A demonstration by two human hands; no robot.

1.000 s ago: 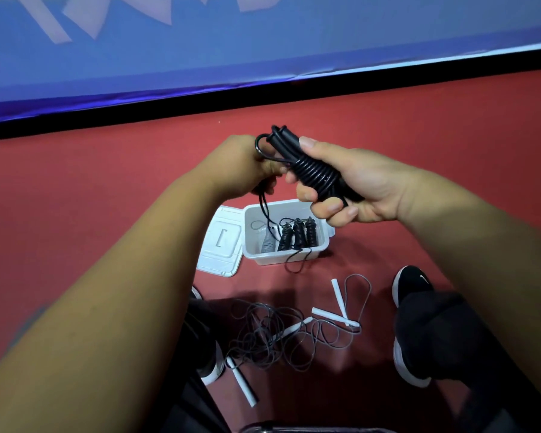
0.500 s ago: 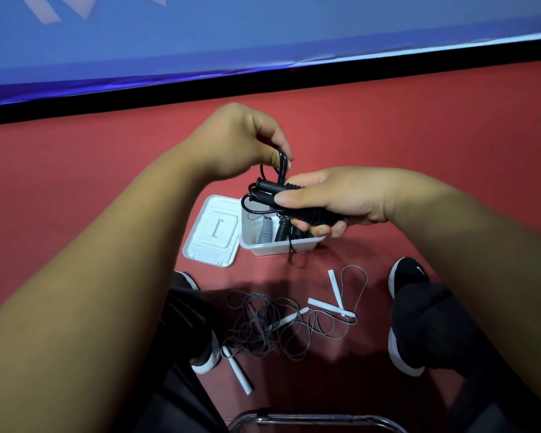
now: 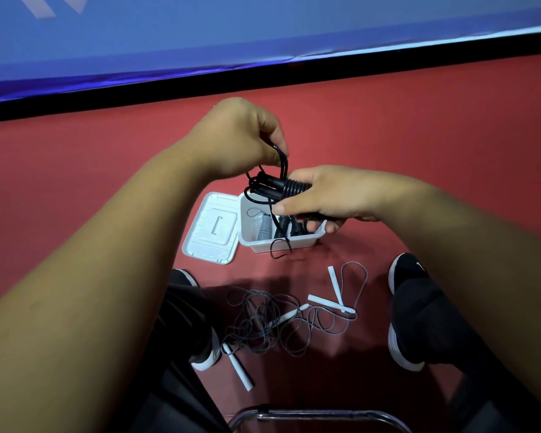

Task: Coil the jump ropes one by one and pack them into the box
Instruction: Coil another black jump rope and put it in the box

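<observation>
A red floor (image 3: 75, 182) fills most of the view. At its far edge a black strip (image 3: 169, 92) runs under a blue wall covering (image 3: 263, 35) with pale shapes on it.

The left grip (image 3: 241, 135) is narrow, pinching a loop of the black jump rope (image 3: 281, 187) from above. Below it a white lid (image 3: 211, 228) lies flat on the floor, touching the left side of the open white box (image 3: 300, 242). Inside the box stand a grey ribbed handle (image 3: 264, 228) and black ones, and a cord loop hangs over the near wall.

The right grip (image 3: 331, 195) is wrapped round the black rope's ribbed handles, holding the bundle in the air just above the box.

Nearer the person, a grey tangle of ropes (image 3: 263, 323) with white handles (image 3: 336, 284) lies loose on the floor between two black shoes (image 3: 406, 267). A metal tube (image 3: 319, 415) curves along the bottom edge.
</observation>
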